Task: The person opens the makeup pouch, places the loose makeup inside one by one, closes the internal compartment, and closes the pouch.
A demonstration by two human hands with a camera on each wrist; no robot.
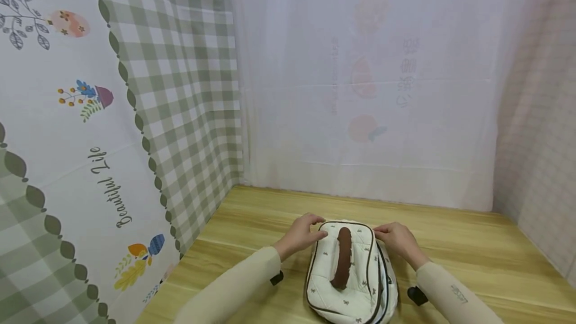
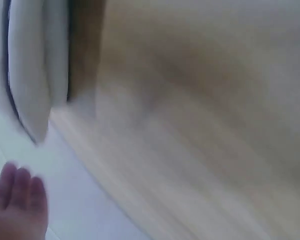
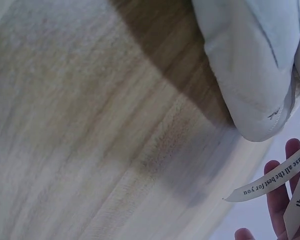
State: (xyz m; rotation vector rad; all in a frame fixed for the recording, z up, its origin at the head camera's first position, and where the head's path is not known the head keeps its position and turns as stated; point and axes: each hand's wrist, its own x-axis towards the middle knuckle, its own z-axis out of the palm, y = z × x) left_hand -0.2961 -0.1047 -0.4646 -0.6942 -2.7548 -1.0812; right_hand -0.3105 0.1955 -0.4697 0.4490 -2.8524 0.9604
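Note:
A white quilted bag (image 1: 330, 259) with small bow prints, dark piping and a brown handle (image 1: 344, 259) lies on the table. Its right side shows a zipper seam standing partly apart. At the upper left corner is my left hand (image 1: 300, 236), thumb and fingers spread beside the bag's edge. In the left wrist view, that hand's fingers (image 2: 21, 187) look straight, below the bag's blurred side (image 2: 27, 65). My right hand (image 1: 398, 240) pinches at the upper right corner. The right wrist view shows printed ribbon pulls (image 3: 267, 183) across the right fingers, their held end outside the frame.
The wood-grain table (image 1: 252, 214) extends around the bag. A checked cloth (image 1: 180, 89) hangs at the left, and a pale, fruit-printed curtain (image 1: 292, 89) closes off the back. Black wrist straps show under both sleeves.

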